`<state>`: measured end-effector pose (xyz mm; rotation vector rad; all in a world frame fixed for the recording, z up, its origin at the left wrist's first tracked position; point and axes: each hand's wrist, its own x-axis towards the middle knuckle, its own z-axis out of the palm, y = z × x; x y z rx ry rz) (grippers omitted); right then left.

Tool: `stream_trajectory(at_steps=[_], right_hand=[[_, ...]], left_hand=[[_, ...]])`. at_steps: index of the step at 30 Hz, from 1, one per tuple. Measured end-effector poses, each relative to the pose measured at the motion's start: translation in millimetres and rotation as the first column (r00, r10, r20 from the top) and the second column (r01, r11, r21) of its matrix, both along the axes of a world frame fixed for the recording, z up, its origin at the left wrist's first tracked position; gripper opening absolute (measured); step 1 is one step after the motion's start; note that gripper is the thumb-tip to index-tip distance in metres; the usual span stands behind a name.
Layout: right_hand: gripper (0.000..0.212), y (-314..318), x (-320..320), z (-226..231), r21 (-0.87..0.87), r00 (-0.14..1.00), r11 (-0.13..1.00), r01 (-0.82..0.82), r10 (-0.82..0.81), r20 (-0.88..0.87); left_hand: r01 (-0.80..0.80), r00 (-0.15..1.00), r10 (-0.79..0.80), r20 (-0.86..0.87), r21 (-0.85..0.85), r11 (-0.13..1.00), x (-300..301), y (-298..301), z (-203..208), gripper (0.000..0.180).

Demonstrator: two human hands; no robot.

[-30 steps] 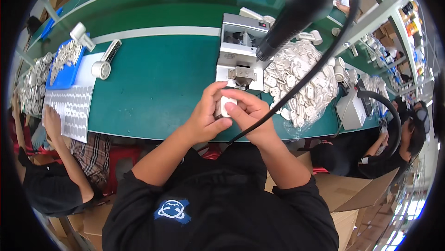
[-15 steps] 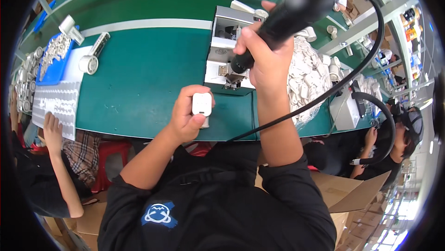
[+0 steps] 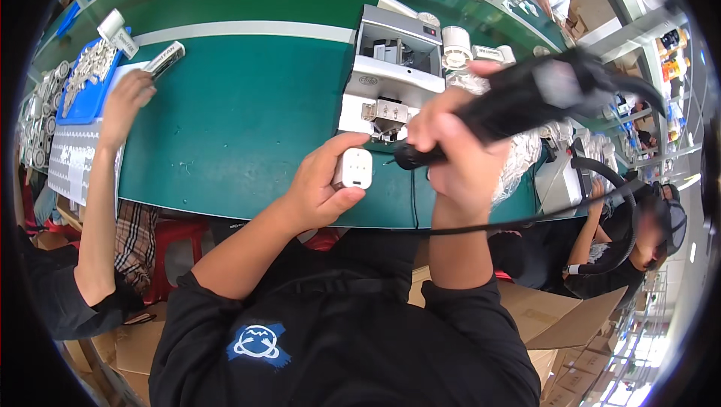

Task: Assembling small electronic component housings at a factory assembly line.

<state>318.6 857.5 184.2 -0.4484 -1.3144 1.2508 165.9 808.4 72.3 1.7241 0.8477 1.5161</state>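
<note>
My left hand (image 3: 319, 188) is closed round a small white plastic housing (image 3: 353, 169), held above the table near its front edge. The housing's rounded end faces up and shows small holes and a dark slot. In my right hand (image 3: 458, 133) is a black electric screwdriver (image 3: 503, 110), tilted and partly blurred, with a black cable at its back end. Its thin bit points toward the housing, a short gap away. Just beyond both hands stands a grey and white screw feeder (image 3: 394, 69) with a metal block at its front.
At left, a co-worker's hand (image 3: 133, 97) reaches beside a blue tray (image 3: 81, 99) of small parts and white handheld fans (image 3: 167, 58). A bag of white parts (image 3: 518, 170) lies right of my right hand. The screwdriver's cable crosses my right forearm.
The screwdriver has moved from the screw feeder's front down toward the housing. My left hand has shifted right and turned the housing slightly. The co-worker's hand at left has moved farther up the table.
</note>
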Motion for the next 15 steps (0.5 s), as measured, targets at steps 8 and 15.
stream_trajectory(at_steps=[8, 15], right_hand=[[0.052, -11, -12, 36, 0.216, 0.984, 0.965, -0.147, 0.165, -0.068], [0.055, -10, -11, 33, 0.166, 0.981, 0.971, -0.173, 0.185, -0.056]], left_hand=[[-0.033, 0.99, 0.038, -0.138, 0.04, 0.999, 4, 2, 6, 0.049], [0.003, 0.982, 0.003, -0.189, 0.03, 1.0, 4, 4, 8, 0.049]])
